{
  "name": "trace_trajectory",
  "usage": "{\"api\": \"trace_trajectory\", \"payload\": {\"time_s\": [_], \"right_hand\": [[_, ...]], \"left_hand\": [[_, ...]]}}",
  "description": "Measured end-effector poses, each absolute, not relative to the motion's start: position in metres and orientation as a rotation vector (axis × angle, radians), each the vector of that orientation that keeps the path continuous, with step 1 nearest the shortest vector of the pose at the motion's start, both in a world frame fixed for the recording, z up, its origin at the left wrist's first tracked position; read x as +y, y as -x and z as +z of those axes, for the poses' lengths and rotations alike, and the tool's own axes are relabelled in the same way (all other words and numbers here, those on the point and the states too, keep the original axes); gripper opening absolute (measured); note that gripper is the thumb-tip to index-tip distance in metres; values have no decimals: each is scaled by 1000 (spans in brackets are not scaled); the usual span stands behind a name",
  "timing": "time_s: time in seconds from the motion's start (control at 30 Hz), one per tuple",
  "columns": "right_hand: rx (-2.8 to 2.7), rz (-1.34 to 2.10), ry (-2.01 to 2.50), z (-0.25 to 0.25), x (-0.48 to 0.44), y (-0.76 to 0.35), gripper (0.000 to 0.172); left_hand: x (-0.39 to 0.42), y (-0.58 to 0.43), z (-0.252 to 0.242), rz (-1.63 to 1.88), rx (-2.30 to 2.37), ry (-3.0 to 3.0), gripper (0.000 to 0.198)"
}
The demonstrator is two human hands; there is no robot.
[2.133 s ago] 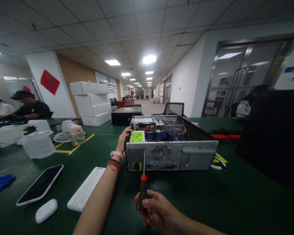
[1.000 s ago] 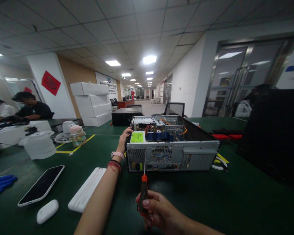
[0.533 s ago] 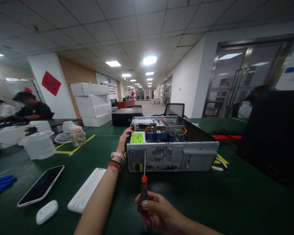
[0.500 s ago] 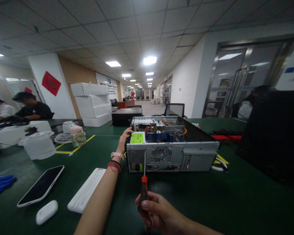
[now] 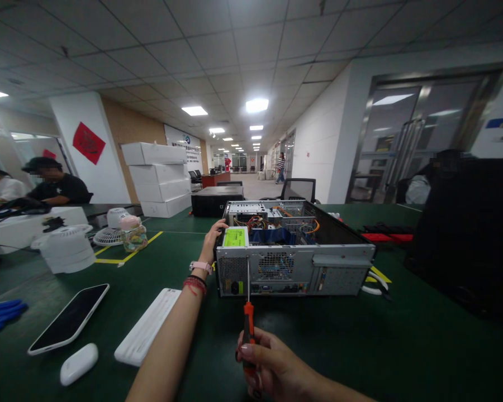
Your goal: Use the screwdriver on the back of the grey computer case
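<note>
An opened computer case [image 5: 295, 271] lies on its side on the green table, its back panel toward me. My left hand [image 5: 213, 240] grips the case's left edge by the power supply [image 5: 236, 237], which carries a bright green label. In my right hand [image 5: 266, 357] is a screwdriver [image 5: 248, 329] with a red and black handle, fingers wrapped round it. Its shaft points away from me and the tip meets the back panel just right of the power supply grille. Whether a screw sits under the tip is too small to tell. Wires and a blue ribbon cable [image 5: 279, 235] show inside the case.
To the left lie a phone [image 5: 69, 318], a white earbud case [image 5: 79, 364] and a white slab [image 5: 148, 326]. Beyond them stand a jar [image 5: 133, 234] and white fan parts [image 5: 67, 248]. A large black object [image 5: 465, 234] looms at right. Other people sit at both sides.
The screwdriver handle has turned a little in my right hand, its tip staying at the panel. My left hand has stayed put. In the background a walking person has come into fuller view.
</note>
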State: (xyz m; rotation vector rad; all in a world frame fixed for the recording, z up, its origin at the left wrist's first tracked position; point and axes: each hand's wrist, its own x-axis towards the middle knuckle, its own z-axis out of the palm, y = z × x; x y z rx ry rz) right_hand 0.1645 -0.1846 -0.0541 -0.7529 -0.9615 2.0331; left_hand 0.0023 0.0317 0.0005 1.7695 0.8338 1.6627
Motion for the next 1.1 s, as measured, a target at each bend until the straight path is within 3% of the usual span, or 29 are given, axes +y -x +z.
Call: {"api": "trace_trajectory", "payload": {"time_s": [1.1], "right_hand": [[-939, 2029, 725, -49, -189, -164, 38]], "left_hand": [[32, -2, 0, 1675, 814, -1781, 27]]}}
